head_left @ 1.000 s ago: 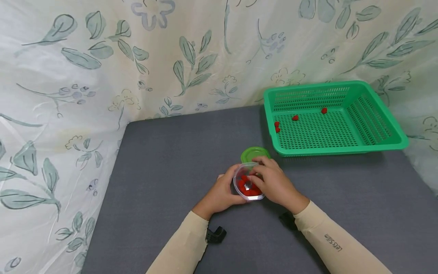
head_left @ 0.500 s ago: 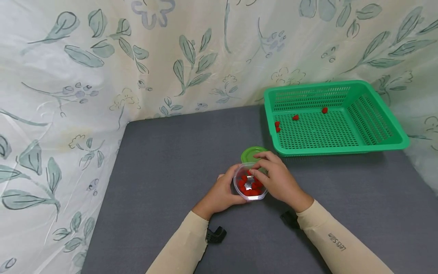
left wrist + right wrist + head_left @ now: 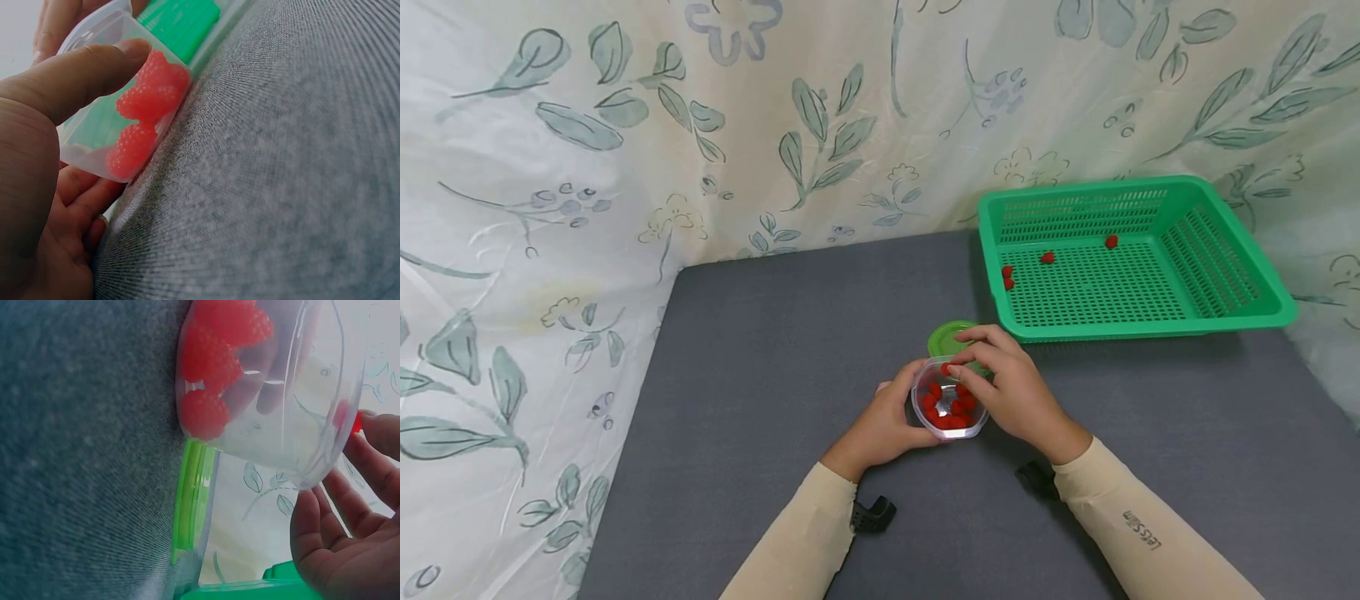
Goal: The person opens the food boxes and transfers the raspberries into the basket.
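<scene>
A clear round tub (image 3: 950,432) with several red raspberries (image 3: 955,421) inside stands on the grey table. My left hand (image 3: 887,421) grips the tub's left side, thumb at the front; the left wrist view shows that thumb across the clear wall (image 3: 94,134) beside the berries (image 3: 132,150). At the tub's rim, my right hand (image 3: 1015,387) pinches one raspberry (image 3: 947,368) between thumb and finger. In the right wrist view the pinched berry (image 3: 357,422) shows at the rim, above the berries at the bottom (image 3: 205,414), with the right hand (image 3: 356,537) beside it.
Behind the tub lies a green lid (image 3: 946,337), partly covered by my right hand. A green perforated basket (image 3: 1138,332) at the back right holds several raspberries (image 3: 1048,258). A leaf-patterned cloth (image 3: 730,167) hangs along the table's back and left edges.
My right hand has lifted from inside the tub up to its rim, and a raspberry now shows at its fingertips. The left hand and the tub have stayed in place.
</scene>
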A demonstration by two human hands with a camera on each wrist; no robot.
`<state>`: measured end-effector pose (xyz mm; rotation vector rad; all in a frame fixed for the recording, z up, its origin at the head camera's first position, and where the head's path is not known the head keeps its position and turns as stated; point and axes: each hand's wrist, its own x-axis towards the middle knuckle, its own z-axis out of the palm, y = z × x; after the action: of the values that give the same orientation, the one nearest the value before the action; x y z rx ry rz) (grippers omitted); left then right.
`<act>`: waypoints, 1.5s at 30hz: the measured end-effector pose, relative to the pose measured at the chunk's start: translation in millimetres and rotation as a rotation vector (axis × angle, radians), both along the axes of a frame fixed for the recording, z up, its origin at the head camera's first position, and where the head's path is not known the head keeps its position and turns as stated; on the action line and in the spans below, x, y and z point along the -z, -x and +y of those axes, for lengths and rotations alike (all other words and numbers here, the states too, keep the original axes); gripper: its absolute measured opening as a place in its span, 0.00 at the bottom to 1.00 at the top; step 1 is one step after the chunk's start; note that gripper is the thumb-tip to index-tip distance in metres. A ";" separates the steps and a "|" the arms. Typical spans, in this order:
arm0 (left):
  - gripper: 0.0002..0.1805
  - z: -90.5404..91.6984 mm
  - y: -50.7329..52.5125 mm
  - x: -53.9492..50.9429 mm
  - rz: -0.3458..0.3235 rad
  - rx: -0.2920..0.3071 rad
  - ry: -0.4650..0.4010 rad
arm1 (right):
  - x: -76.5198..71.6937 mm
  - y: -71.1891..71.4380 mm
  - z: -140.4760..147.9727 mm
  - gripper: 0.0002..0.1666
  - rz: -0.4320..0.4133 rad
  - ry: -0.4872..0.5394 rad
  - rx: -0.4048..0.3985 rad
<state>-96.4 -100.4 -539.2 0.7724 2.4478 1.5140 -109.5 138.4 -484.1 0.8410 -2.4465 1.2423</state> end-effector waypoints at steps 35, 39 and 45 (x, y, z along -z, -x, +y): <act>0.54 0.9 -1.2 0.3 -0.030 -0.014 0.001 | -26.1 4.3 19.4 0.09 0.112 0.110 0.087; 0.54 0.9 -1.5 -0.5 -0.030 -0.016 0.005 | -28.4 4.8 21.1 0.09 0.121 0.116 0.094; 0.54 0.8 -1.9 -0.2 -0.024 -0.014 0.004 | -29.6 8.0 26.1 0.10 0.137 0.127 0.123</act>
<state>-94.5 -99.6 -539.0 0.7335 2.4431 1.5136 -117.5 164.5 -454.5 0.7055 -2.2498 1.2375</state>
